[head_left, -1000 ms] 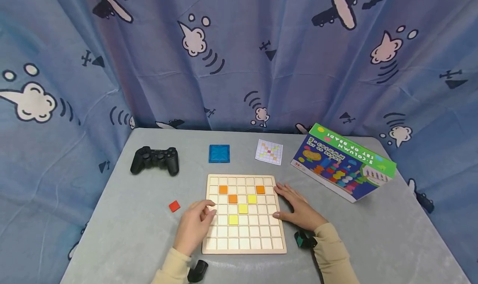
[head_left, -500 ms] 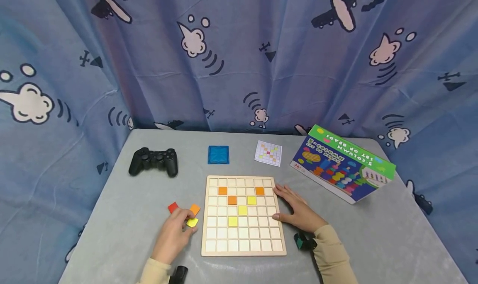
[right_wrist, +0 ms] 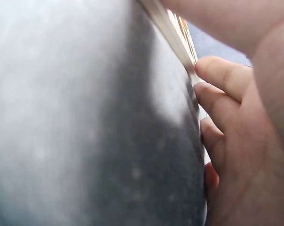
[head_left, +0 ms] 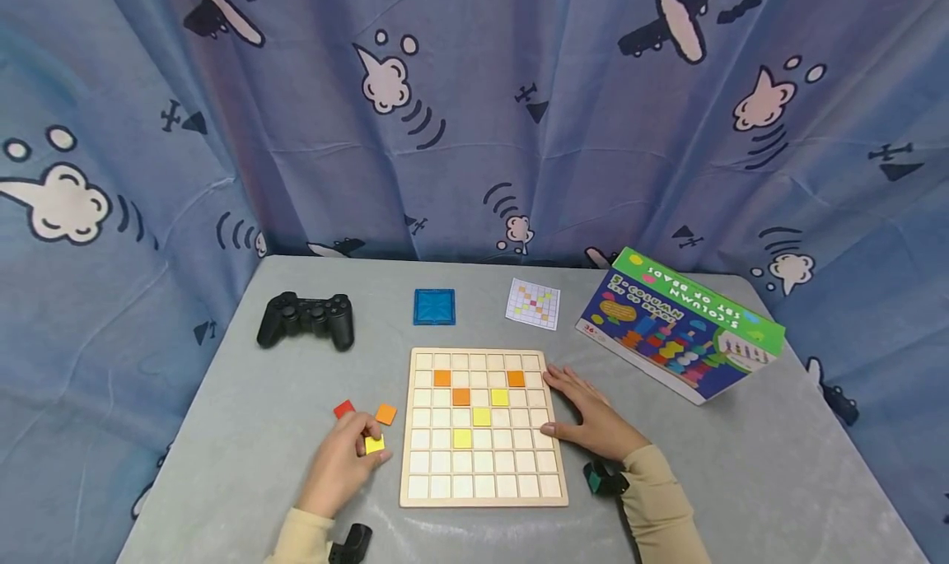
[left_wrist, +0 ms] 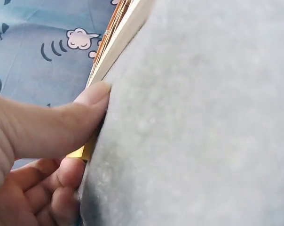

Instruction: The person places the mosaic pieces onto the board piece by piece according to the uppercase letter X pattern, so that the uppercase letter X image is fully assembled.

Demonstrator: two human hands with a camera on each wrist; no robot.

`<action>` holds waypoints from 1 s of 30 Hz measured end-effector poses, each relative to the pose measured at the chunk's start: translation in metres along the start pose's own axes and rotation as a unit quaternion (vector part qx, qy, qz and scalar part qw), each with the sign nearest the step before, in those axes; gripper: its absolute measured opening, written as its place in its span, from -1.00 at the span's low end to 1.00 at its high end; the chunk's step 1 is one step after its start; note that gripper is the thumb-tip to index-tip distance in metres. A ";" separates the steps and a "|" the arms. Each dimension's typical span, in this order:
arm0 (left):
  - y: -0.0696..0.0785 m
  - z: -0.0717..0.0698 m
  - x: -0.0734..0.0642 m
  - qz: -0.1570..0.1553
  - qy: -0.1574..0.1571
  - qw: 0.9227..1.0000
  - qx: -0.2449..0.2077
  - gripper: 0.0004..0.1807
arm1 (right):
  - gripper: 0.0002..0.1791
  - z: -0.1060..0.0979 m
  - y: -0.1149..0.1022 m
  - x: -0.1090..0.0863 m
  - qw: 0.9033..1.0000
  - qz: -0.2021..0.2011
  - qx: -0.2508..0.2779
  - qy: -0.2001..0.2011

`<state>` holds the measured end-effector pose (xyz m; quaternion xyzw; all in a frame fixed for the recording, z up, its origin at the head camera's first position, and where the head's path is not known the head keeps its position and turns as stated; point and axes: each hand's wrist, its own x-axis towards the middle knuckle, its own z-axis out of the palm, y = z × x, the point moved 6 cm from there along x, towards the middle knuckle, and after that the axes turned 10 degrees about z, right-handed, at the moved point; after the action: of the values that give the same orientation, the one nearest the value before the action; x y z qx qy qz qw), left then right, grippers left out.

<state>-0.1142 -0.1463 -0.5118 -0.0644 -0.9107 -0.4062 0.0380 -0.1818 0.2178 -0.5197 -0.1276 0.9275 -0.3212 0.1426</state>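
Observation:
Left of the wooden grid board (head_left: 483,463), my left hand (head_left: 335,463) pinches a yellow square tile (head_left: 375,445) at the table surface. In the left wrist view the thumb covers most of that yellow tile (left_wrist: 78,153), with curled fingers behind it. An orange tile (head_left: 385,414) and a red tile (head_left: 343,408), partly behind my fingers, lie just beyond. My right hand (head_left: 596,416) rests at the board's right edge, fingers extended and thumb on the rim. Three orange tiles, one of them an orange tile (head_left: 461,397), and three yellow tiles, including a yellow tile (head_left: 482,417), sit in the grid.
Along the back stand a black game controller (head_left: 306,320), a small blue tray (head_left: 434,307), a printed pattern card (head_left: 533,304) and a colourful toy box (head_left: 682,325). A blue patterned curtain (head_left: 460,136) hangs behind the grey table (head_left: 252,465).
My left hand has moved left from the board's edge to the loose tiles and taken hold of a yellow one, which has shifted slightly toward me. The right hand has stayed put.

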 end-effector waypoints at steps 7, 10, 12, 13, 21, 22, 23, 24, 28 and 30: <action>0.005 -0.010 0.000 0.004 0.025 1.000 0.011 -0.72 | -0.08 0.000 0.001 -0.001 1.000 -0.007 -0.001 0.003; 0.009 -0.011 0.001 -0.008 0.012 1.000 -0.015 -0.80 | -0.08 0.000 0.001 -0.001 1.000 -0.007 0.001 0.000; 0.013 -0.011 0.002 -0.022 0.002 0.998 -0.054 -0.83 | -0.08 -0.001 0.001 -0.001 1.000 -0.004 -0.002 0.000; 0.015 -0.011 0.004 -0.029 -0.003 0.997 -0.078 -0.83 | -0.08 -0.001 0.001 -0.001 1.000 -0.004 -0.004 0.001; 0.046 0.002 0.017 -0.033 -0.068 0.969 -0.235 -0.78 | -0.07 -0.001 0.002 -0.001 1.000 -0.002 -0.009 0.001; 0.051 0.006 0.019 -0.026 -0.081 0.966 -0.245 -0.77 | -0.07 -0.001 0.001 -0.001 1.000 -0.002 -0.009 0.001; 0.055 0.009 0.020 -0.019 -0.093 0.961 -0.258 -0.76 | -0.07 -0.001 0.001 -0.001 1.000 -0.002 -0.009 0.001; 0.059 0.014 0.022 -0.012 -0.104 0.957 -0.269 -0.74 | -0.07 -0.001 0.001 -0.001 1.000 -0.002 -0.009 0.001; 0.067 0.033 0.031 -0.001 -0.127 0.951 -0.280 -0.67 | -0.07 -0.001 0.000 -0.001 1.000 0.000 -0.007 0.001; 0.069 0.044 0.035 0.003 -0.132 0.956 -0.260 -0.65 | -0.07 -0.001 -0.001 -0.001 1.000 -0.001 -0.007 0.001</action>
<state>-0.1393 -0.0646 -0.4864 -0.1276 -0.7702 -0.6170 -0.0993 -0.1809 0.2179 -0.5179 -0.1288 0.9299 -0.3147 0.1401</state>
